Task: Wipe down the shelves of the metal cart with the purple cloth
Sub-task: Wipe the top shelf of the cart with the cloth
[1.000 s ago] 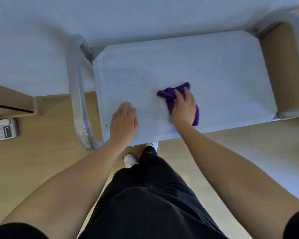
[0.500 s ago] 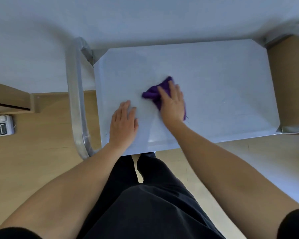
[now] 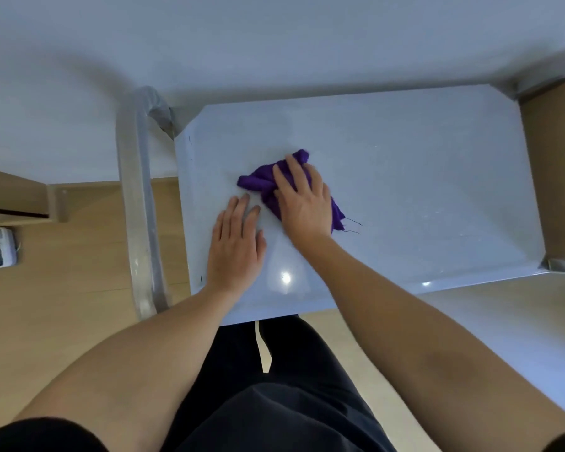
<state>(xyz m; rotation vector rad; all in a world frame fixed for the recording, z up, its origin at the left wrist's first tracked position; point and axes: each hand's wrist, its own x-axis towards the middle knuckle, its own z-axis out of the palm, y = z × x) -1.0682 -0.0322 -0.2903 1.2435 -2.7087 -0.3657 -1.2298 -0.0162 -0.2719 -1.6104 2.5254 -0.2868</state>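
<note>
Top shelf wipe in progress, cloth under right hand.

Right hand (image 3: 302,203) lies flat on the bunched cloth (image 3: 258,182), fingers straight and pressing down, not curled round it. The cloth sits left of centre on the top shelf (image 3: 421,174) of the cart (image 3: 134,197); one corner shows past the fingertips and frayed threads trail out on the wrist side. Left hand (image 3: 235,246) rests flat on the bare shelf just beside the cloth, fingers extended, holding nothing, apparently steadying. The surface shows glare near the front edge, but no visible line separates wiped from unwiped area, so coverage of this shelf cannot be read. Lower shelves are hidden beneath the top one. Judgement: task in its early-to-middle part, with the right half of this shelf and any lower shelves likely outstanding.
</note>
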